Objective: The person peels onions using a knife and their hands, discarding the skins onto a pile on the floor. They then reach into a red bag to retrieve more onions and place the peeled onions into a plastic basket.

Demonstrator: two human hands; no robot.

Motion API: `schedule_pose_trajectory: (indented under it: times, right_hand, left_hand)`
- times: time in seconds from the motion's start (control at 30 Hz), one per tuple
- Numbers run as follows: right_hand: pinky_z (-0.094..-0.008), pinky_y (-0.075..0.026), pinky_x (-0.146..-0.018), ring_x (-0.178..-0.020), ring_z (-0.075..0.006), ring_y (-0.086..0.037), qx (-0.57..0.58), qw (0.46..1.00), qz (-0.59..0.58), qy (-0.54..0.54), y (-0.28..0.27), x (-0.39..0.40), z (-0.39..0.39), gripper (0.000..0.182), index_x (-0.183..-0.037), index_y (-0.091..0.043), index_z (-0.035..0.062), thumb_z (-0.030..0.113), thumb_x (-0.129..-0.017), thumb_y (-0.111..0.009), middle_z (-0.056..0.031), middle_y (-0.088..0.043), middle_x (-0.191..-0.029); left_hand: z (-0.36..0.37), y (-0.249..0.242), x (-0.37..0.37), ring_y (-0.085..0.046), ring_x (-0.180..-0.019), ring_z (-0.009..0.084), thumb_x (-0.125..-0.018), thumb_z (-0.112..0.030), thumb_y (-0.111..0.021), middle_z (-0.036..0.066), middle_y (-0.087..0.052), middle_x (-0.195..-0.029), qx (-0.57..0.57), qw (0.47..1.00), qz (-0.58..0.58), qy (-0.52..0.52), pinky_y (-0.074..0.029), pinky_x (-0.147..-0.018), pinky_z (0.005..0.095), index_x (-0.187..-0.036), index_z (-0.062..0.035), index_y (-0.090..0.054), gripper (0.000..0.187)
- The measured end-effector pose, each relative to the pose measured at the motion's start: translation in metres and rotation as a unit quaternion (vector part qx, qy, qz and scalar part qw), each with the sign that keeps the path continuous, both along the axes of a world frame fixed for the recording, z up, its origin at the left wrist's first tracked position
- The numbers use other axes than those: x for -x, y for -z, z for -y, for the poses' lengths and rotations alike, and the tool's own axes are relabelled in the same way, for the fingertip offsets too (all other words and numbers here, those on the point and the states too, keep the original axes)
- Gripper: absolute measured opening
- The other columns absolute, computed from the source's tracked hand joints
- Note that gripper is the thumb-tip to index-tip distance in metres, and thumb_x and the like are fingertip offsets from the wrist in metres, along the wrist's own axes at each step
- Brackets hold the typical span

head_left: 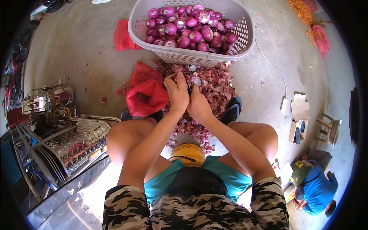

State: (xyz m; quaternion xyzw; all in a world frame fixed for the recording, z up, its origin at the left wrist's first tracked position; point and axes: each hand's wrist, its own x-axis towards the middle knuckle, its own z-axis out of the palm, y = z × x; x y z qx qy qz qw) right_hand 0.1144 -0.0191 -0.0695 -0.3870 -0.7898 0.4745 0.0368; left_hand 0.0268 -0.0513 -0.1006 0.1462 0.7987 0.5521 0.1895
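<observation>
My left hand (177, 93) and my right hand (200, 105) are close together in front of my knees, fingers bent around a slim dark object (188, 81). Only its narrow edge shows between them, so its kind cannot be made out. Beneath both hands spreads a heap of dry onion skins (216, 86). Just beyond stands a grey plastic basket (247, 42) full of peeled and partly peeled red onions (193, 28). A red mesh bag (147, 92) lies crumpled to the left of my left hand.
A yellow round container (189, 153) sits between my legs. At left is a metal-plated machine or vehicle part (76, 142). To the right lie a power strip (283, 105), a cardboard box (299, 119) and a wooden stool (329, 130). A person in blue (318, 191) crouches at lower right.
</observation>
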Motion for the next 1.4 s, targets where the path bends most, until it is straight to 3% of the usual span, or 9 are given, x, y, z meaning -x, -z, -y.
schedule_pose_trajectory:
  times: [0.07,0.37,0.47,0.57,0.77,0.87,0.97,1.17,1.4]
  right_hand:
    - [-0.0526,-0.046,-0.064,-0.074,-0.0473,-0.059,0.006,1.000,-0.007,0.007,0.004,0.000,0.001,0.037,-0.105,-0.034,-0.0115,0.011,-0.082,-0.053,-0.0324,-0.058,-0.075]
    - [-0.0532,-0.046,-0.065,-0.075,-0.0484,-0.058,0.007,1.000,-0.004,0.017,0.005,-0.002,0.004,0.033,-0.100,-0.035,-0.0091,0.009,-0.081,-0.054,-0.0335,-0.058,-0.076]
    - [-0.0531,-0.046,-0.065,-0.075,-0.0485,-0.058,-0.003,1.000,-0.015,0.015,0.006,0.000,0.000,0.031,-0.099,-0.035,-0.0089,0.008,-0.081,-0.054,-0.0337,-0.058,-0.076]
    - [-0.0532,-0.046,-0.066,-0.075,-0.0486,-0.058,-0.013,1.000,-0.011,0.004,0.010,0.000,-0.003,0.029,-0.098,-0.035,-0.0086,0.008,-0.082,-0.052,-0.0338,-0.058,-0.076]
    - [-0.0541,-0.045,-0.068,-0.076,-0.0486,-0.058,-0.006,1.000,-0.003,0.002,0.012,0.001,0.001,0.027,-0.098,-0.036,-0.0088,0.009,-0.083,-0.049,-0.0343,-0.058,-0.077]
    - [-0.0540,-0.045,-0.068,-0.077,-0.0486,-0.058,0.000,1.000,0.012,0.011,0.006,0.002,0.003,0.027,-0.099,-0.037,-0.0094,0.009,-0.084,-0.048,-0.0344,-0.058,-0.077]
    - [-0.0540,-0.045,-0.068,-0.077,-0.0488,-0.058,0.004,1.000,0.005,0.010,0.007,0.001,-0.004,0.027,-0.100,-0.037,-0.0100,0.009,-0.084,-0.047,-0.0344,-0.058,-0.077]
    - [-0.0532,-0.046,-0.068,-0.078,-0.0484,-0.059,0.003,1.000,0.016,0.007,0.004,0.003,0.000,0.028,-0.101,-0.037,-0.0105,0.010,-0.084,-0.047,-0.0344,-0.058,-0.079]
    - [-0.0517,-0.047,-0.071,-0.081,-0.0481,-0.058,-0.040,0.998,-0.035,-0.016,0.031,-0.004,-0.014,0.032,-0.102,-0.038,-0.0097,0.011,-0.082,-0.051,-0.0347,-0.058,-0.083]
  left_hand:
    - [0.000,0.004,0.001,-0.051,-0.094,0.0281,-0.094,-0.038,-0.046,0.020,-0.053,-0.100,0.015,0.998,-0.055,-0.002,-0.039,-0.085,0.0377,-0.105,0.0052,-0.047,0.045]
    - [0.002,0.005,-0.002,-0.049,-0.090,0.0246,-0.094,-0.037,-0.046,0.018,-0.051,-0.096,0.023,1.000,-0.005,0.009,-0.039,-0.084,0.0366,-0.102,0.0059,-0.047,0.044]
    - [0.000,0.009,-0.001,-0.050,-0.089,0.0258,-0.095,-0.037,-0.045,0.018,-0.051,-0.095,0.014,0.999,-0.048,0.015,-0.039,-0.084,0.0376,-0.101,0.0061,-0.047,0.043]
    - [-0.001,-0.009,0.000,-0.045,-0.099,0.0360,-0.094,-0.033,-0.047,0.026,-0.046,-0.100,0.010,1.000,-0.005,0.027,-0.034,-0.090,0.0417,-0.102,0.0095,-0.044,0.043]
    - [0.001,0.002,0.002,-0.049,-0.091,0.0318,-0.094,-0.032,-0.047,0.023,-0.048,-0.094,0.015,1.000,-0.005,0.021,-0.038,-0.086,0.0392,-0.102,0.0093,-0.044,0.042]
    - [-0.004,0.016,0.009,-0.050,-0.088,0.0303,-0.095,-0.032,-0.045,0.022,-0.048,-0.094,-0.033,0.998,0.053,-0.009,-0.039,-0.084,0.0384,-0.102,0.0093,-0.045,0.042]
    - [-0.002,-0.013,0.002,-0.049,-0.091,0.0324,-0.095,-0.032,-0.044,0.023,-0.048,-0.097,-0.029,0.988,0.146,0.038,-0.037,-0.086,0.0399,-0.101,0.0091,-0.045,0.042]
    - [-0.005,-0.002,0.006,-0.049,-0.091,0.0297,-0.095,-0.032,-0.045,0.022,-0.046,-0.098,0.002,1.000,0.013,0.016,-0.038,-0.084,0.0391,-0.099,0.0081,-0.045,0.040]
    - [-0.005,-0.022,-0.013,-0.050,-0.087,0.0260,-0.095,-0.028,-0.047,0.018,-0.047,-0.094,-0.057,0.994,-0.009,0.089,-0.040,-0.082,0.0372,-0.099,0.0063,-0.046,0.035]
